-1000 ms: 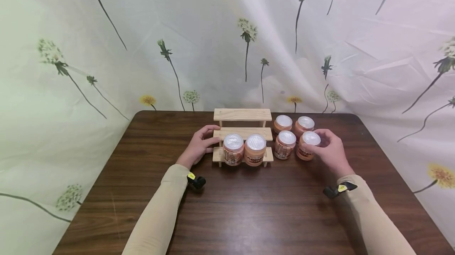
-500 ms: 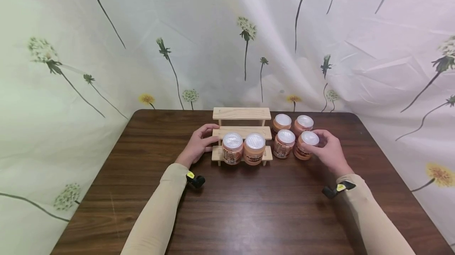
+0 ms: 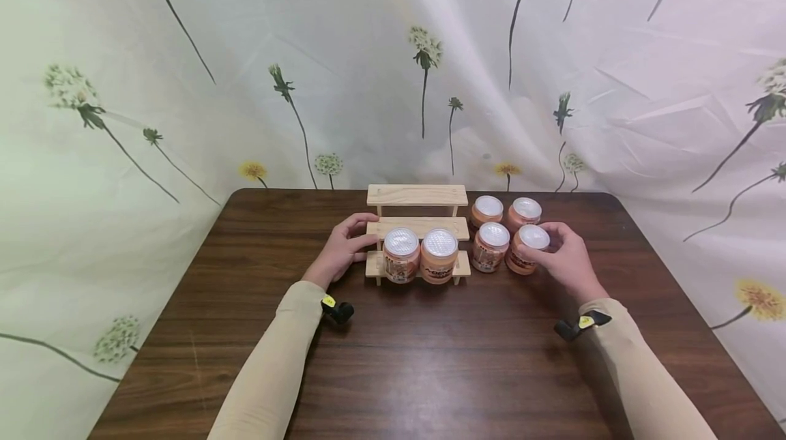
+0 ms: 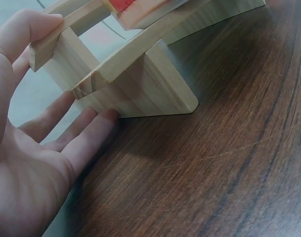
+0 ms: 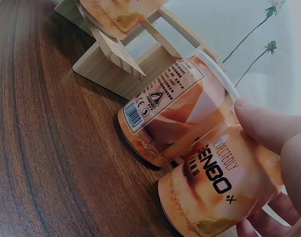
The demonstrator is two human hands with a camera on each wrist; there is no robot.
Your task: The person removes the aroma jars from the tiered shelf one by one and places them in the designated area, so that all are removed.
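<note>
Head cam: rack (image 3: pixel 419 223), jars (image 3: pixel 489 253) sit btwn hands (image 3: pixel 338 252) (image 3: pixel 572 262).

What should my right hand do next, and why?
I'd probably lift the front right jar beside the rack toward the middle shelf: your right hand grips that jar, your left hand touches the rack, and two jars stand on the bottom shelf while the middle one shows bare wood.

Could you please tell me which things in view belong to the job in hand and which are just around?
Seemingly in the job:
wooden rack, touched by the left hand
two jars on its lowest shelf
four jars beside it, one gripped by the right hand

Just around:
table
flowered backdrop
black wrist devices
</note>
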